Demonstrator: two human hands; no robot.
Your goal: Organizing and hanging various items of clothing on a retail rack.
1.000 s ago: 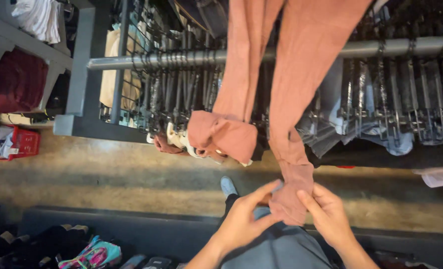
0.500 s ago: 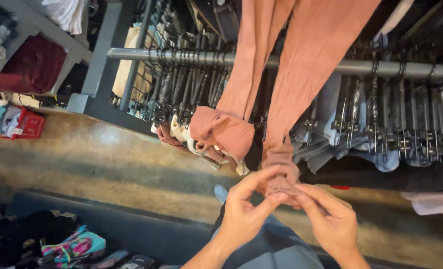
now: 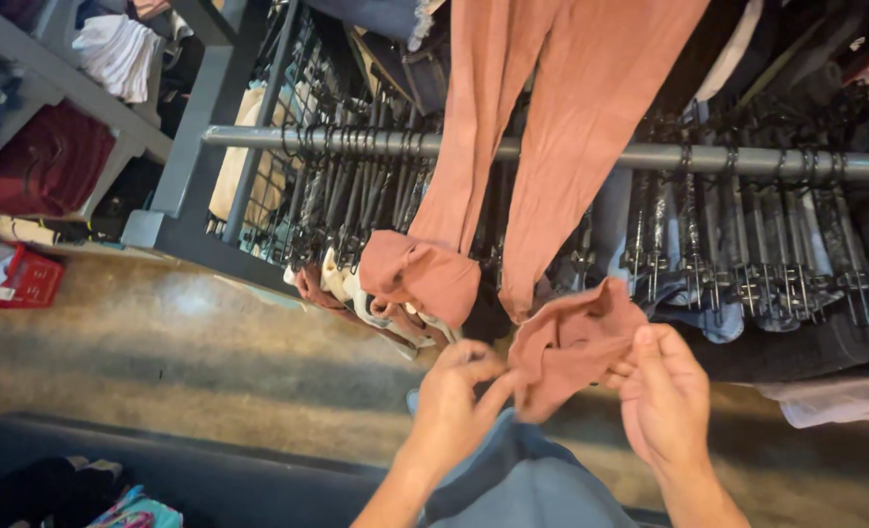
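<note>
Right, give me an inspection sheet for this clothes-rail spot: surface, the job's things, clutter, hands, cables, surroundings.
Surface: brown floor below the rail; a dark ledge runs along the near edge.
Job's things: rust-pink trousers draped over the metal rail; one leg end rolled up, the other leg's cuff bunched between the hands.
Clutter: colourful clothes heap bottom left; red basket at left.
Hands: left hand fingers pinch the cuff's lower edge; right hand grips its right side.
Cables: nothing seen.
Surroundings: black clip hangers crowd the rail with hung garments; grey shelves at left hold folded clothes.
</note>
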